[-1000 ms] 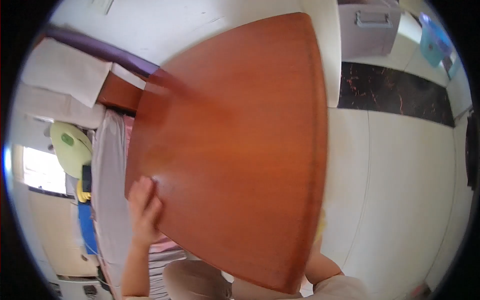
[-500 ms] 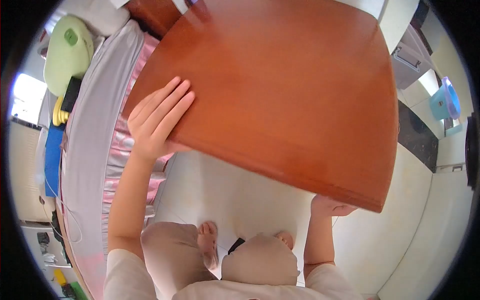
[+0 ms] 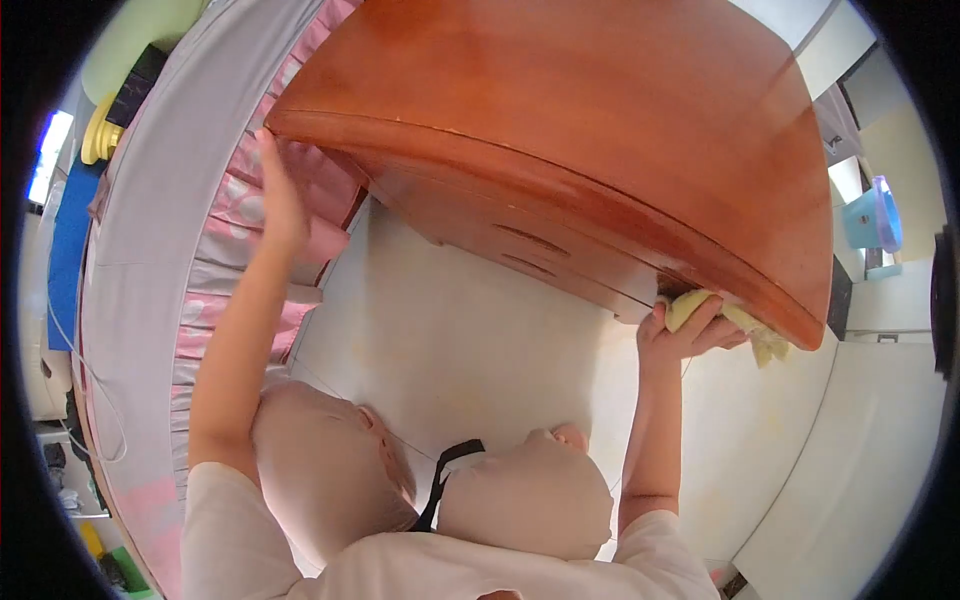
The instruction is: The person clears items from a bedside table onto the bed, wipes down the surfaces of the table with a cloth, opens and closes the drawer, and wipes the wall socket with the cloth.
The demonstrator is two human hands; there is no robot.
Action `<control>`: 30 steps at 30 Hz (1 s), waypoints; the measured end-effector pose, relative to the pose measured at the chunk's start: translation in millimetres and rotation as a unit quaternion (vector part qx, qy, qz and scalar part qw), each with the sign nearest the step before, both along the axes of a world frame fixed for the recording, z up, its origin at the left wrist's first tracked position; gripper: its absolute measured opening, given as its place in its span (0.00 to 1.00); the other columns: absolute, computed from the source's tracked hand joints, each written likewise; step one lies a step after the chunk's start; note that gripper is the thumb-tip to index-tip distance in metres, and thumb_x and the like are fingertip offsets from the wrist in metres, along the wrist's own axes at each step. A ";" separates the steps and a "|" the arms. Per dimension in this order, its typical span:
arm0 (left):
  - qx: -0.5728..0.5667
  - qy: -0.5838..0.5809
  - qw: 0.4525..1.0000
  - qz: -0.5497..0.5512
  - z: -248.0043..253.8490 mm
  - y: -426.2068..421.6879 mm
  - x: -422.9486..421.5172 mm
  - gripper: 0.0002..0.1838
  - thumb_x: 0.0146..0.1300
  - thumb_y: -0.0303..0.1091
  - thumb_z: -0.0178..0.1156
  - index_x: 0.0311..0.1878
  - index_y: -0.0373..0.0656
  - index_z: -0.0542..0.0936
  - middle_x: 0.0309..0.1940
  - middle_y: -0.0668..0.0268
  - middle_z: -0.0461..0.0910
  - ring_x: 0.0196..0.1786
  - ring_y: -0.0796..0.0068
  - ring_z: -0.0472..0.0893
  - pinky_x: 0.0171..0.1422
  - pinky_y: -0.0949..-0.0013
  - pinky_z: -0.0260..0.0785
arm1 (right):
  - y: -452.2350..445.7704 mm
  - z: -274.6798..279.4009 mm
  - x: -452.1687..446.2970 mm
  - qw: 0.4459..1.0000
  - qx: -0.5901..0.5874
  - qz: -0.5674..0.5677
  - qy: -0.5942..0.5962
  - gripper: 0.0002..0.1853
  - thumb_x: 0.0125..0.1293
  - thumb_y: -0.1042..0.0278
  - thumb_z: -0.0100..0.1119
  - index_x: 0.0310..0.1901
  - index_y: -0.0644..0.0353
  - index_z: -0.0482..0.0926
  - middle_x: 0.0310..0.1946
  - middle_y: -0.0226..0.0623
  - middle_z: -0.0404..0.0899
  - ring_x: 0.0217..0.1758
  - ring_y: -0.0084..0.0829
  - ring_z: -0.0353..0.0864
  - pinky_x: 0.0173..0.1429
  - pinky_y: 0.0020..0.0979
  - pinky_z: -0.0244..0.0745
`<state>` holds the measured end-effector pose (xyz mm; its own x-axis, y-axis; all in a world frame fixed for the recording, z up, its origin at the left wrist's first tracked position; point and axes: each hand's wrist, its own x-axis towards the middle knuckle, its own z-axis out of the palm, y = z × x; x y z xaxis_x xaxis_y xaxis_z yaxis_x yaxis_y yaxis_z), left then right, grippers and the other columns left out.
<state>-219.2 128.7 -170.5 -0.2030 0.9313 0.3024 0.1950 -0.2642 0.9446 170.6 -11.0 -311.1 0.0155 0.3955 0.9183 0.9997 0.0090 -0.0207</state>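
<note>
A reddish-brown wooden cabinet with a curved top and slotted drawer fronts fills the upper middle. My left hand is at its left front corner, seen edge-on, stretched upward with a fingertip against the top's edge; the other fingers are mostly hidden. Under the right front edge, my right hand grips a pale yellow-green cloth, pressed up close beneath the overhang. The cloth's loose end hangs past the fingers.
To the left runs a bed with a grey cover and a pink ruffled skirt. A blue bucket stands far right. Pale floor tiles lie below, between the bed and a white panel. My bent knees are near the cabinet.
My left hand has slid off the top surface to the left corner. My right hand has risen, and the cloth now shows in it. The view has shifted, revealing the cabinet's front.
</note>
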 end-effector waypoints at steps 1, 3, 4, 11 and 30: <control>-0.043 -0.106 0.993 -0.031 0.7 -7.6 25.5 0.49 0.69 0.74 0.37 0.77 0.40 0.54 0.77 0.58 0.56 0.79 0.61 0.55 0.81 0.56 0.44 | 5.2 5.9 -10.3 1.000 -0.003 0.002 0.027 0.41 0.74 0.36 0.44 0.73 0.64 0.58 0.72 0.61 0.51 0.72 0.67 0.49 0.70 0.69 0.37; -0.083 -0.213 0.971 -0.071 -8.6 -0.6 31.7 0.50 0.69 0.75 0.34 0.78 0.41 0.50 0.78 0.59 0.54 0.79 0.61 0.54 0.82 0.56 0.43 | 17.9 23.1 -37.3 0.998 -0.014 0.003 0.061 0.41 0.75 0.43 0.43 0.77 0.64 0.47 0.77 0.62 0.32 0.74 0.71 0.38 0.71 0.67 0.31; -0.092 -0.225 0.966 -0.083 -24.8 6.5 23.9 0.50 0.69 0.75 0.33 0.79 0.41 0.49 0.78 0.60 0.53 0.79 0.61 0.53 0.82 0.56 0.42 | 27.9 18.6 -50.3 0.997 0.007 -0.015 0.076 0.39 0.74 0.44 0.46 0.77 0.62 0.50 0.77 0.60 0.39 0.74 0.69 0.43 0.70 0.69 0.33; -0.101 -0.207 0.959 -0.164 -48.0 12.0 -6.7 0.48 0.70 0.74 0.34 0.78 0.42 0.53 0.76 0.61 0.57 0.77 0.64 0.57 0.80 0.57 0.46 | 102.6 53.0 -191.7 0.908 -0.300 0.275 -0.102 0.28 0.70 0.62 0.46 0.72 0.45 0.66 0.67 0.30 0.72 0.67 0.30 0.72 0.65 0.34 0.71; -0.148 -0.223 0.942 -0.204 -75.0 -7.1 -34.3 0.40 0.76 0.61 0.40 0.70 0.30 0.65 0.69 0.49 0.67 0.72 0.58 0.67 0.78 0.59 0.55 | -58.8 51.8 149.6 0.850 -0.338 -0.095 -0.393 0.23 0.58 0.54 0.65 0.57 0.42 0.79 0.57 0.36 0.76 0.52 0.52 0.75 0.59 0.56 0.70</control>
